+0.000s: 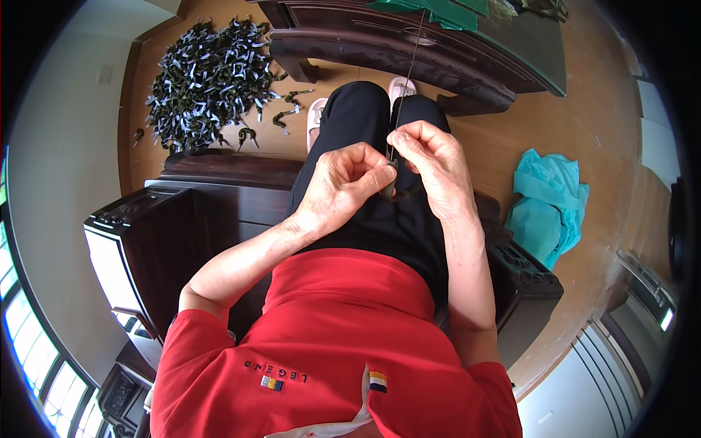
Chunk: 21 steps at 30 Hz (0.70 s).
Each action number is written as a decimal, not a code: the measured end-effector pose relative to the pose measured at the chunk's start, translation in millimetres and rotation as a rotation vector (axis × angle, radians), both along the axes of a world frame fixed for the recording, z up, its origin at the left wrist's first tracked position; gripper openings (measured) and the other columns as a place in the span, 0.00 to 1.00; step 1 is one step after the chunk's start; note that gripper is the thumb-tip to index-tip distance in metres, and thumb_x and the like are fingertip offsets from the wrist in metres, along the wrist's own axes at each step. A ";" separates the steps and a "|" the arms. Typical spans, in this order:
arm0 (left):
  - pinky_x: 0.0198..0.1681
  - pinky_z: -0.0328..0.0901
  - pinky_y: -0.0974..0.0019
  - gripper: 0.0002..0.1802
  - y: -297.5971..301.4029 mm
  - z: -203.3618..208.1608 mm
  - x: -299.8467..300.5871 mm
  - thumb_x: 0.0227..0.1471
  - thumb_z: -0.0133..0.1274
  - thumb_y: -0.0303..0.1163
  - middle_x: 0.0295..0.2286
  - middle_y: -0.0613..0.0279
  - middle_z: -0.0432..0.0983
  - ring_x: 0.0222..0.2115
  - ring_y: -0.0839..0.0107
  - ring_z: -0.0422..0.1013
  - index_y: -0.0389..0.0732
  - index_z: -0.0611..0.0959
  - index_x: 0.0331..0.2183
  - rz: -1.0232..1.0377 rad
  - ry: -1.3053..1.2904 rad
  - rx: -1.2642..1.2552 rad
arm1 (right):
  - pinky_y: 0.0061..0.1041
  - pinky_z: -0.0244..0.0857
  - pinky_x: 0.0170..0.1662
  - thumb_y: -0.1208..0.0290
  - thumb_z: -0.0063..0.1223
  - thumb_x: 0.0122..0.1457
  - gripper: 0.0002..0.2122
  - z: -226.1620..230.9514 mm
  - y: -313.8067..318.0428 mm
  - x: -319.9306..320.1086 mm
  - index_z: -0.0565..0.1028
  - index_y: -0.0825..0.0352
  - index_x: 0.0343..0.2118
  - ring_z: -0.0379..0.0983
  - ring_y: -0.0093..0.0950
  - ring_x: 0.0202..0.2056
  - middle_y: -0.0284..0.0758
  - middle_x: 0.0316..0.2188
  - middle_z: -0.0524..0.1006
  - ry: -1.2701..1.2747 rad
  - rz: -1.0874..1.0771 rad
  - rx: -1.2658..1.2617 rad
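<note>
Above my lap, my left hand (343, 182) is closed, its thumb and forefinger pinching a small dark piece (391, 191) with a curved tail, too small to make out fully. Close beside it on the right, the fingertips of my right hand (432, 162) press together on a thin dark cord (415, 55). That cord runs taut from the low table down to my fingers, just above the dark piece. My other right-hand fingers curl below, and whether they touch the tail cannot be seen.
A heap of dark green curled pieces with white tags (212, 84) lies on the floor at far left. Ahead stands a dark wooden table (380, 51) with green sheeting (438, 11). Turquoise plastic bags (548, 204) lie right of my dark wooden seat (518, 277).
</note>
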<state>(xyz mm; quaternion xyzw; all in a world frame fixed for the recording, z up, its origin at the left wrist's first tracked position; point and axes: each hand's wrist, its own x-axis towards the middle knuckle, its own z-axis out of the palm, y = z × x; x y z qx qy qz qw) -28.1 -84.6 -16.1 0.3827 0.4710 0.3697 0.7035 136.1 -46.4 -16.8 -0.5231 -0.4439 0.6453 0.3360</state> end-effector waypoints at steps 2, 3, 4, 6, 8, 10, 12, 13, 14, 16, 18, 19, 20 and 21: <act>0.29 0.62 0.79 0.05 9.0 -3.6 1.2 0.53 0.52 0.27 0.23 0.62 0.75 0.23 0.79 0.68 0.36 0.78 0.28 0.052 -0.050 -0.016 | 0.10 0.56 0.30 0.71 0.52 0.59 0.07 -0.6 2.7 0.8 0.77 0.69 0.31 0.62 0.13 0.26 0.29 0.27 0.75 0.014 -0.017 0.028; 0.29 0.62 0.79 0.05 15.2 -5.5 2.2 0.53 0.52 0.27 0.23 0.62 0.75 0.23 0.79 0.68 0.36 0.78 0.28 0.077 -0.076 -0.023 | 0.10 0.56 0.30 0.71 0.52 0.59 0.07 -0.7 4.3 1.3 0.77 0.70 0.30 0.63 0.13 0.26 0.29 0.25 0.74 0.021 -0.026 0.044; 0.29 0.63 0.78 0.05 22.6 -6.7 3.4 0.53 0.52 0.28 0.23 0.62 0.75 0.22 0.78 0.68 0.36 0.78 0.27 0.101 -0.102 -0.028 | 0.10 0.57 0.30 0.71 0.51 0.59 0.08 -0.3 6.2 2.1 0.76 0.71 0.29 0.63 0.13 0.25 0.28 0.23 0.73 0.027 -0.036 0.061; 0.30 0.63 0.76 0.06 51.1 -3.9 7.7 0.52 0.53 0.28 0.23 0.61 0.75 0.23 0.77 0.69 0.37 0.79 0.26 0.106 -0.126 -0.085 | 0.11 0.57 0.30 0.71 0.51 0.59 0.08 0.4 12.7 4.2 0.77 0.71 0.29 0.63 0.14 0.25 0.28 0.23 0.72 0.057 -0.076 0.031; 0.27 0.63 0.77 0.06 84.6 -7.8 20.8 0.50 0.54 0.27 0.22 0.61 0.75 0.21 0.77 0.68 0.36 0.78 0.25 0.135 -0.075 -0.063 | 0.11 0.57 0.30 0.69 0.49 0.60 0.10 4.2 20.8 8.0 0.77 0.70 0.29 0.63 0.14 0.24 0.27 0.22 0.72 0.117 -0.158 -0.038; 0.24 0.62 0.79 0.06 122.3 -2.6 33.4 0.49 0.54 0.26 0.21 0.60 0.75 0.19 0.77 0.68 0.35 0.78 0.23 0.197 0.001 -0.049 | 0.11 0.57 0.30 0.68 0.48 0.61 0.11 10.0 33.1 10.0 0.77 0.70 0.29 0.63 0.14 0.24 0.27 0.22 0.72 0.152 -0.195 -0.054; 0.23 0.62 0.79 0.06 168.5 -0.3 41.6 0.48 0.54 0.27 0.22 0.60 0.76 0.19 0.76 0.68 0.35 0.78 0.22 0.226 0.015 -0.027 | 0.11 0.57 0.31 0.65 0.47 0.62 0.12 17.2 46.6 9.9 0.77 0.70 0.31 0.63 0.14 0.25 0.29 0.25 0.74 0.151 -0.124 -0.097; 0.23 0.62 0.79 0.07 195.8 -5.5 43.4 0.49 0.54 0.27 0.22 0.59 0.76 0.19 0.76 0.68 0.35 0.78 0.23 0.263 0.076 0.012 | 0.11 0.57 0.32 0.64 0.47 0.62 0.13 21.5 53.7 9.2 0.77 0.70 0.32 0.63 0.13 0.26 0.30 0.27 0.75 0.148 -0.087 -0.118; 0.23 0.62 0.79 0.07 212.4 -9.3 46.6 0.49 0.54 0.28 0.22 0.59 0.77 0.19 0.76 0.69 0.35 0.79 0.23 0.296 0.136 0.046 | 0.11 0.57 0.32 0.62 0.47 0.63 0.14 24.1 60.2 10.9 0.77 0.70 0.33 0.63 0.13 0.26 0.31 0.28 0.77 0.144 -0.055 -0.142; 0.22 0.62 0.78 0.09 221.5 -4.4 49.9 0.50 0.53 0.31 0.22 0.59 0.76 0.19 0.76 0.68 0.35 0.79 0.23 0.304 0.121 0.051 | 0.10 0.56 0.31 0.62 0.47 0.62 0.14 21.0 72.5 15.4 0.77 0.70 0.33 0.62 0.13 0.25 0.31 0.28 0.76 0.096 -0.019 -0.111; 0.21 0.60 0.78 0.14 220.3 0.7 46.9 0.52 0.52 0.36 0.20 0.60 0.75 0.18 0.76 0.68 0.35 0.79 0.23 0.321 0.103 0.020 | 0.09 0.55 0.28 0.62 0.48 0.62 0.14 15.4 84.3 17.0 0.78 0.70 0.33 0.61 0.12 0.23 0.31 0.28 0.76 0.005 0.054 -0.091; 0.20 0.60 0.77 0.16 216.8 2.6 41.1 0.52 0.51 0.39 0.20 0.61 0.75 0.18 0.76 0.67 0.35 0.80 0.23 0.336 0.097 0.004 | 0.09 0.54 0.26 0.62 0.49 0.61 0.14 14.5 91.8 16.4 0.78 0.70 0.33 0.60 0.11 0.22 0.32 0.27 0.76 -0.039 0.095 -0.081; 0.19 0.59 0.77 0.19 211.4 2.6 31.5 0.53 0.50 0.41 0.19 0.61 0.74 0.18 0.76 0.67 0.35 0.80 0.23 0.357 0.096 -0.013 | 0.09 0.50 0.23 0.62 0.51 0.60 0.14 16.7 102.6 12.7 0.78 0.70 0.32 0.57 0.10 0.20 0.30 0.26 0.75 0.046 0.047 -0.115; 0.17 0.55 0.76 0.20 198.5 0.3 12.5 0.54 0.48 0.44 0.16 0.66 0.69 0.16 0.77 0.63 0.37 0.80 0.23 0.215 0.166 0.155 | 0.08 0.47 0.20 0.63 0.52 0.59 0.13 19.3 115.3 12.7 0.79 0.70 0.31 0.54 0.09 0.19 0.29 0.24 0.73 0.125 -0.014 -0.148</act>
